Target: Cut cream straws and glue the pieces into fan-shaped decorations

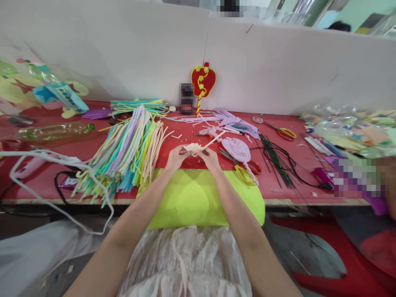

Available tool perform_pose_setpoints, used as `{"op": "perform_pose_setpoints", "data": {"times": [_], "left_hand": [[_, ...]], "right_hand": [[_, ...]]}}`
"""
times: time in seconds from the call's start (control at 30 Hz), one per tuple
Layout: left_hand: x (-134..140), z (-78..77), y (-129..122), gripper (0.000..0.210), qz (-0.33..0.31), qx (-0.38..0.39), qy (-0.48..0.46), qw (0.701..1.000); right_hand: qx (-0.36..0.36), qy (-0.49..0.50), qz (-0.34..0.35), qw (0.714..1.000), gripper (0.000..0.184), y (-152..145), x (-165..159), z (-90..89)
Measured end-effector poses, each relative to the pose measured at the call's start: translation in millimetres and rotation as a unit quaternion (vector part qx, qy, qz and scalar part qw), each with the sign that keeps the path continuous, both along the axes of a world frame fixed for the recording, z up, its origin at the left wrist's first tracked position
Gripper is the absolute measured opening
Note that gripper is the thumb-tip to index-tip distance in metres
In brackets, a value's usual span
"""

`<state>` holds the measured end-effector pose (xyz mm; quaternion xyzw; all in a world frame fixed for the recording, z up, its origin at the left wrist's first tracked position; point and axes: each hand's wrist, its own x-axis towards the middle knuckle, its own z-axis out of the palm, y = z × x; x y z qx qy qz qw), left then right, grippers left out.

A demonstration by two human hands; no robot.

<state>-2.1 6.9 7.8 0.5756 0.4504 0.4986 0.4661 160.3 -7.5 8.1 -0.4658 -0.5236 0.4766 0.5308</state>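
Note:
Above the red tabletop, my left hand (177,158) pinches the left side of a small cream piece of bent pipe cleaner (193,149). My right hand (209,159) grips its right side, where one long cream end sticks out up and to the right. Both hands have closed fingers, partly hidden by the piece. Just right of my right hand lies a round lilac fan shape (236,149) with a twisted handle, over scissors with red and yellow handles (244,175). A pink glue gun (210,132) rests behind my right hand.
A big bundle of coloured pipe cleaners (123,152) lies left. A red fan ornament (203,80) stands against the white partition (139,53). Dark green stems (276,161), a black cable and more scissors (286,133) are right. Yellow-green sheet (198,198) hangs over the front edge.

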Motion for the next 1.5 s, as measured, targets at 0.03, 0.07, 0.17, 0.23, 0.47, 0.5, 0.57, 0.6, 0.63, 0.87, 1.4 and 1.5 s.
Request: {"op": "perform_pose_setpoints", "data": {"times": [0.03, 0.07, 0.17, 0.23, 0.47, 0.5, 0.57, 0.6, 0.63, 0.87, 1.4, 1.5], "left_hand": [[0.1, -0.3, 0.0, 0.032, 0.0, 0.001, 0.0, 1.0], [0.2, -0.8, 0.1, 0.031, 0.001, 0.003, 0.0, 1.0], [-0.3, -2.9, 1.2, 0.028, 0.004, 0.006, 0.004, 1.0], [-0.9, -4.2, 2.1, 0.026, 0.01, 0.012, 0.012, 1.0], [-1.2, -2.5, 0.8, 0.023, 0.014, 0.013, 0.019, 1.0], [-1.1, -2.3, 0.6, 0.024, 0.012, 0.01, 0.018, 1.0], [-0.8, -2.7, 0.8, 0.027, 0.008, 0.001, 0.013, 1.0], [-0.7, -3.3, 1.0, 0.028, 0.005, -0.002, 0.01, 1.0], [-0.6, -4.0, 1.3, 0.029, 0.001, -0.004, 0.006, 1.0], [-0.7, -7.3, 1.5, 0.028, -0.015, 0.001, -0.006, 1.0], [-5.5, -9.6, 4.9, 0.029, 0.045, 0.008, 0.015, 0.999], [-5.5, -9.8, 5.8, 0.03, 0.058, -0.007, 0.008, 0.998]], "right_hand": [[0.001, -0.001, 0.003, 1.0, 0.036, -0.1, 0.1, 0.4], [0.0, -0.003, 0.006, 1.0, 0.036, 0.0, 0.2, 0.6], [-0.004, -0.008, 0.009, 1.0, 0.036, 1.1, 0.7, -0.4], [-0.002, -0.01, 0.005, 1.0, 0.036, 2.2, 0.9, -1.9], [0.002, -0.002, 0.009, 1.0, 0.036, 2.2, 0.5, -3.5], [0.001, -0.004, 0.009, 1.0, 0.036, 2.0, 0.4, -3.1], [-0.002, -0.011, 0.006, 1.0, 0.037, 1.5, 0.1, -2.4], [-0.003, -0.014, 0.006, 1.0, 0.038, 1.4, -0.1, -2.3], [-0.002, -0.016, 0.005, 1.0, 0.038, 1.3, -0.3, -2.2], [0.004, -0.022, 0.004, 1.0, 0.036, 1.2, -1.0, -2.8], [-0.003, 0.006, 0.058, 0.998, 0.035, 2.3, -3.5, -6.8], [-0.008, 0.001, 0.068, 0.998, 0.037, 2.9, -4.2, -9.1]]}}
